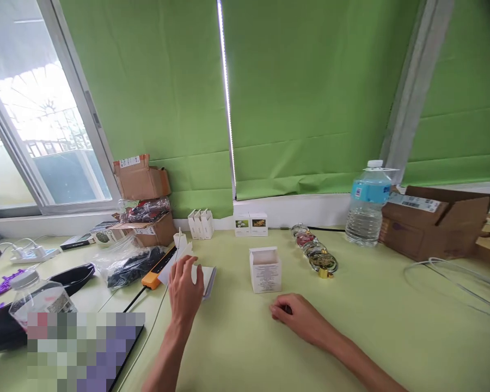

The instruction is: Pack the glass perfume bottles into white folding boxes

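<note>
My left hand (184, 286) is over the left part of a thin white item (209, 279), perhaps a booklet or stack of paper, with thumb and fingers apart. The fingers partly hide that item and a loose white piece (175, 262) behind it. My right hand (293, 314) rests on the table with its fingers curled closed; whether anything is inside cannot be made out. Just beyond it a small white carton (265, 275) stands upright, open at the top, with fine print on the near face. The right hand appears apart from the carton.
Behind stand two small picture boxes (251, 224) and several narrow white boxes (201, 224). A row of ring-shaped coils (315, 251) lies right of the carton, before a water bottle (366, 209) and brown box (428, 223). An orange power strip (152, 279) and cable lie left.
</note>
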`<action>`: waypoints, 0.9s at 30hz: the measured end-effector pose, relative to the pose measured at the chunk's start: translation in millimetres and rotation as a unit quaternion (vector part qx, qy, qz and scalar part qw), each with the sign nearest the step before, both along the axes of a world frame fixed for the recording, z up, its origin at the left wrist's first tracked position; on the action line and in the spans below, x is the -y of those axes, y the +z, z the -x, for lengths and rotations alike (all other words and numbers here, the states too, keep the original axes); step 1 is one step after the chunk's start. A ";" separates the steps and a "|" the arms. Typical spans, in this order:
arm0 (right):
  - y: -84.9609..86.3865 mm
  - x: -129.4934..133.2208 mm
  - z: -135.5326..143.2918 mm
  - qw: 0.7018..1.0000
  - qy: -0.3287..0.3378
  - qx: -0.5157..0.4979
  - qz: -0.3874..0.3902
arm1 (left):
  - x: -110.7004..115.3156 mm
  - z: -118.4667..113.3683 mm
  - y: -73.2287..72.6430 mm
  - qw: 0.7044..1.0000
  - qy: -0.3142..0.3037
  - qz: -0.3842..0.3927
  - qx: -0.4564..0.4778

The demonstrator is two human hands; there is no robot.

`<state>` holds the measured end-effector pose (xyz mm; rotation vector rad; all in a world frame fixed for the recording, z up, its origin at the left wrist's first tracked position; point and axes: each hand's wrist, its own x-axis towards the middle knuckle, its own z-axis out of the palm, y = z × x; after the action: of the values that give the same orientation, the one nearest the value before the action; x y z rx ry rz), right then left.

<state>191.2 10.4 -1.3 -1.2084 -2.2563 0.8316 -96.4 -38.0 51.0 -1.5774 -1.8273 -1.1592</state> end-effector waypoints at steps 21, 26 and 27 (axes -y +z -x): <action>14.2 8.7 1.8 1.000 0.002 0.007 0.030 | 1.6 50.9 -11.0 0.985 0.143 0.057 -0.083; 10.6 5.8 1.7 1.000 0.002 0.014 0.019 | 0.3 49.9 -11.7 0.986 0.131 0.073 -0.076; 10.1 5.2 1.7 1.000 0.002 0.015 0.019 | -0.2 50.5 -13.3 0.986 0.129 0.079 -0.076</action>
<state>189.4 5.2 8.8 -1.2424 -2.2767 0.8679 -146.9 -37.8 37.6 -1.4170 -1.9892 -0.7732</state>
